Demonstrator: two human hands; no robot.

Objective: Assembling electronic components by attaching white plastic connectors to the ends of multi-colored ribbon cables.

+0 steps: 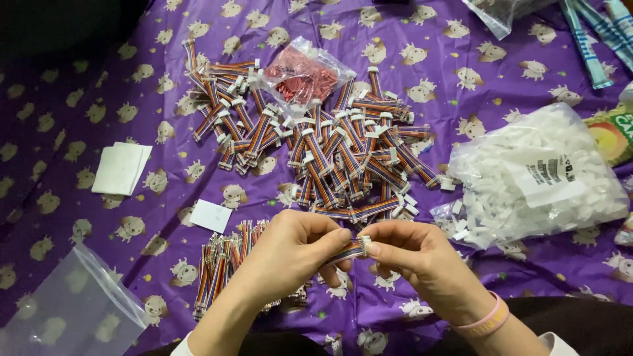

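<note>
Rainbow-striped ribbon cable (346,251) sat pinched between the left hand (293,247) and right hand (412,254) (white connector (363,241) at fingertips); squaring the housing before pressing seemed wisest.

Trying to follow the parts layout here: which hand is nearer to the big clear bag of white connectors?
Right. The right hand sits just left of the bag of white connectors; the left hand is farther left, beyond it, both pinching the ribbon cable.

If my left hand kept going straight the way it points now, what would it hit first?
Probably the right hand: the left hand points right along the short ribbon cable both pinch, fingertips almost meeting at its white connector.
</note>
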